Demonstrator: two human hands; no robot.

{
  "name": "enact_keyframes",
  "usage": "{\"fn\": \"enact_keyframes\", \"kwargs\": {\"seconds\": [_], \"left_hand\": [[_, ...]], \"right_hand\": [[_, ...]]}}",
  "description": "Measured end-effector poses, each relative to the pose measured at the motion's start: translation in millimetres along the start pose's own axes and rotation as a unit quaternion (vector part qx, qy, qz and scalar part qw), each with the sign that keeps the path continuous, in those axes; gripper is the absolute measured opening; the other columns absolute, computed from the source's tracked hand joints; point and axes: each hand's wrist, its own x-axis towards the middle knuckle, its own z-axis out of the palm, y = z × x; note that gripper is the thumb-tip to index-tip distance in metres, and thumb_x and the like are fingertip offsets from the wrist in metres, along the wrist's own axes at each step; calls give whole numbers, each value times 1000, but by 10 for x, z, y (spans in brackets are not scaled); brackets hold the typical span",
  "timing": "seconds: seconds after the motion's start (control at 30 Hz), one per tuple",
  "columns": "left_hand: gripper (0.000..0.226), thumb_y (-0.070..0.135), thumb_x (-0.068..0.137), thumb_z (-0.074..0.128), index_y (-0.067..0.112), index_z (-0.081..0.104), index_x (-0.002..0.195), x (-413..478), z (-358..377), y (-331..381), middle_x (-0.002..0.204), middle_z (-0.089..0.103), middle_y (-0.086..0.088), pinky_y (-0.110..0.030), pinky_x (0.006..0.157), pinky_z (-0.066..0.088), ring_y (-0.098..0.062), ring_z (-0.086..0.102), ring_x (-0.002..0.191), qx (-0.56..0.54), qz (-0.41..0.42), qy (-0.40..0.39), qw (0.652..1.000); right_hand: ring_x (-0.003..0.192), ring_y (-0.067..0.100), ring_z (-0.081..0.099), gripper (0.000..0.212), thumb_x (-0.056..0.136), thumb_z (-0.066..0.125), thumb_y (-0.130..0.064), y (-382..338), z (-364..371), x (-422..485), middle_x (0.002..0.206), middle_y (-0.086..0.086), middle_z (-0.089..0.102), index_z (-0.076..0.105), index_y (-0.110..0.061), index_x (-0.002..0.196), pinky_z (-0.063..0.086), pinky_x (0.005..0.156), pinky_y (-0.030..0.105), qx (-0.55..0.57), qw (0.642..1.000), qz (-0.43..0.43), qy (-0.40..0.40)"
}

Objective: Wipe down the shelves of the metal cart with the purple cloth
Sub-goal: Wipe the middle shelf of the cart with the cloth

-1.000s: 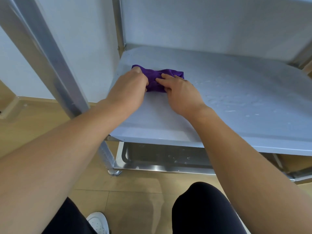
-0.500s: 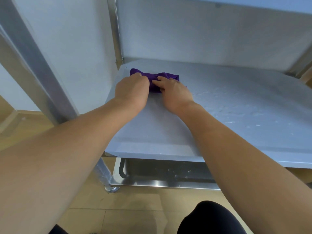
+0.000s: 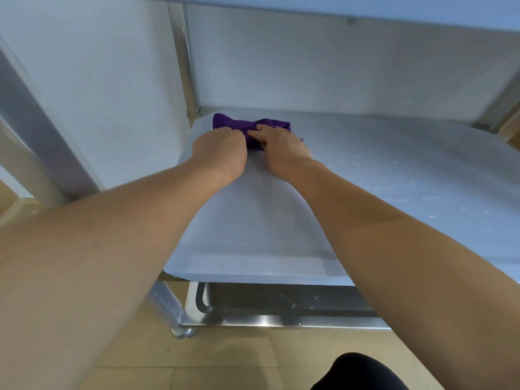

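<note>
Pressing down on the purple cloth with both hands here, way back in the rear left corner of the middle shelf of the metal cart, just beside the rear upright post. The cloth is bunched up, not spread flat. Left hand has its fingers curled down into the left part of the cloth, knuckles up, so it looks like it's gripping a wad of it; the fingertips themselves are hidden. Right hand sits just beside it, fingers laid fairly straight over the right part of the cloth and pushing it onto the shelf. Water droplets are scattered over the right side of the shelf, well apart from the cloth. Under it you can see the lower shelf with a few drops too, a caster wheel at the front left corner, the wooden floor, and a dark-clad knee at the bottom edge. The upper shelf hangs overhead.
</note>
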Motion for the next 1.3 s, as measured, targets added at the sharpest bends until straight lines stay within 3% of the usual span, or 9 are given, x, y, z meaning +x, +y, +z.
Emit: {"fn": "enact_keyframes", "kwargs": {"seconds": [0.37, 0.67, 0.83, 0.97, 1.03, 1.1, 1.17, 1.3], "left_hand": [[28, 0, 91, 39, 3, 59, 112, 232, 106, -46, 98, 53, -11, -34, 70, 39, -28, 54, 91, -40, 4, 35, 999], [25, -5, 89, 42, 0, 59, 106, 180, 63, -7, 106, 60, -17, -35, 73, 41, -33, 58, 99, -96, -26, 29, 995], [31, -2, 87, 47, 0, 53, 118, -66, 65, 89, 120, 51, -16, -39, 77, 41, -33, 51, 110, -100, -29, 31, 994], [19, 2, 91, 48, 2, 59, 106, -390, 176, 57, 114, 50, -15, -37, 66, 37, -30, 50, 92, -93, -36, 54, 994], [18, 4, 93, 47, 5, 62, 104, -473, 241, 14, 109, 52, -13, -35, 64, 34, -26, 48, 87, -82, -26, 86, 993], [20, 5, 95, 46, 5, 60, 108, -499, 275, -8, 111, 53, -13, -33, 67, 34, -28, 52, 98, -91, -12, 89, 992], [20, 4, 96, 44, 2, 56, 111, -499, 289, -19, 115, 51, -14, -34, 69, 34, -30, 51, 106, -95, -3, 76, 993], [19, 7, 97, 41, 2, 52, 111, -500, 296, -63, 112, 48, -14, -38, 65, 33, -30, 49, 104, -84, 15, 68, 994]], "right_hand": [[142, 22, 30, 59, 98, 38, -8, 54, 8, 262, 156, -5, 31, 33, -38, 148, 38, 109, 41, 22, 999, 23, 0], [124, 23, 49, 60, 90, 37, 6, 11, -20, 142, 137, -5, 54, 55, -30, 134, 47, 96, 38, 70, 996, 3, 50], [124, 24, 50, 58, 89, 38, -3, -63, -81, 81, 136, -3, 56, 50, -35, 136, 43, 102, 42, 87, 995, 47, 32], [122, 25, 50, 42, 92, 39, -26, -220, -182, 3, 137, -5, 53, 52, -32, 132, 32, 101, 46, 84, 994, 50, 41], [127, 30, 46, 44, 95, 37, -42, -309, -212, 20, 145, -3, 43, 44, -38, 139, 31, 103, 52, 83, 994, 63, 37], [135, 35, 34, 48, 95, 36, -57, -400, -197, 43, 154, -6, 30, 35, -48, 143, 27, 105, 58, 54, 996, 76, 7], [135, 36, 31, 42, 96, 38, -59, -450, -151, 69, 149, -6, 39, 43, -50, 137, 24, 108, 61, 51, 995, 90, -6], [124, 30, 44, 25, 97, 46, -46, -406, -102, 33, 125, -5, 62, 63, -46, 116, 30, 107, 55, 117, 987, 99, 54]]}}
